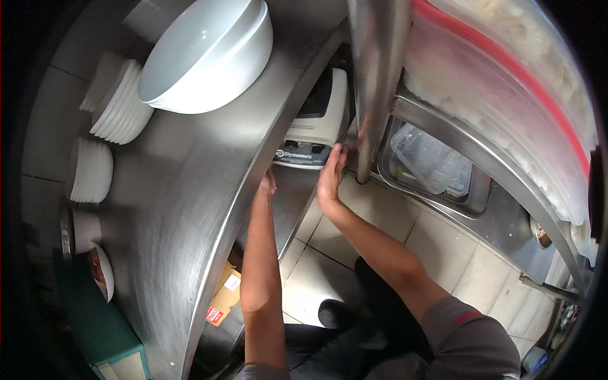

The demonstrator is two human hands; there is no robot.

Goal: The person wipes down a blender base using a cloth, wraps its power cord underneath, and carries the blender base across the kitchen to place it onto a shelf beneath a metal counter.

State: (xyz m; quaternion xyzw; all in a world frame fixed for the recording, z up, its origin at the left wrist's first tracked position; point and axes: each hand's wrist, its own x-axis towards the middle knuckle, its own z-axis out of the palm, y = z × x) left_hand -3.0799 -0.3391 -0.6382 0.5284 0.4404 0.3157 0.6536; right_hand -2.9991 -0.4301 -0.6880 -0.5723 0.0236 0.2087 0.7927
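A white and grey machine marked "Dynamics" (316, 126) stands on a metal shelf below the steel counter, partly hidden by the counter's edge. My right hand (330, 174) lies against the machine's near right corner, its fingers stretched along the side. Close to the machine's left front, my left hand (269, 183) is partly covered by the counter edge; how its fingers are set, and whether they touch the machine, cannot be made out.
Large white bowls (209, 63) and stacked white dishes (92, 171) stand on the steel counter (183, 190). A metal post (373, 82) rises right of the machine. Further right are a tray of clear plastic containers (430, 158) and a large red-rimmed tub (506, 82). A cardboard box (225, 294) lies below.
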